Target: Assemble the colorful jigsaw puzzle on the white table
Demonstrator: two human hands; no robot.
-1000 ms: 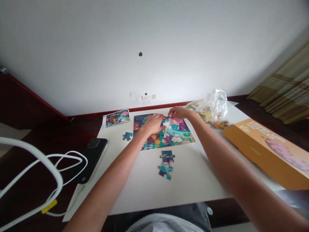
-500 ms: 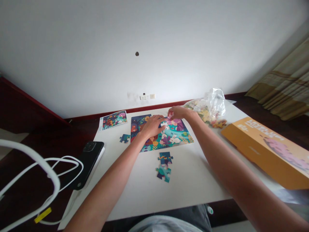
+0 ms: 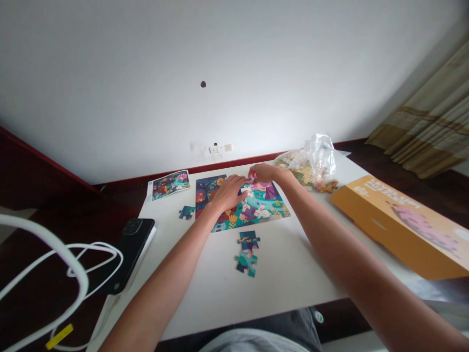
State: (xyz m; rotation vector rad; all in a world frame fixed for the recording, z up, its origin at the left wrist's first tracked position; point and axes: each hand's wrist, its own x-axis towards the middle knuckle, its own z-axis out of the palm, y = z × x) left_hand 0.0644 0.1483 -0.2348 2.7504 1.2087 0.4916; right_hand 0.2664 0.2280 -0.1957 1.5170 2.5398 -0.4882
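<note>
A colourful jigsaw puzzle [image 3: 262,211] with white rabbits and plants lies mostly assembled on the white table. Resting flat across its upper middle is my left hand [image 3: 231,192], fingers stretched out and thumb apart. My right hand [image 3: 262,172] bends down at the puzzle's far edge, its fingers pinched on a small puzzle piece [image 3: 250,180] that is mostly hidden. Two loose puzzle pieces, a dark blue one [image 3: 248,240] and a teal one [image 3: 247,263], lie close together on the near side. Another loose blue piece [image 3: 186,212] sits just left of the puzzle.
A printed picture card [image 3: 169,186] lies at the back left of the table [image 3: 205,293]. The left edge holds a black phone [image 3: 134,249] beside white cables [image 3: 82,274]. To the right are a clear bag of pieces [image 3: 311,166] and an orange box [image 3: 399,225].
The whole view has shifted slightly. My right hand has moved a little left along the puzzle's far edge, closer to my left hand, which stays flat on the puzzle.
</note>
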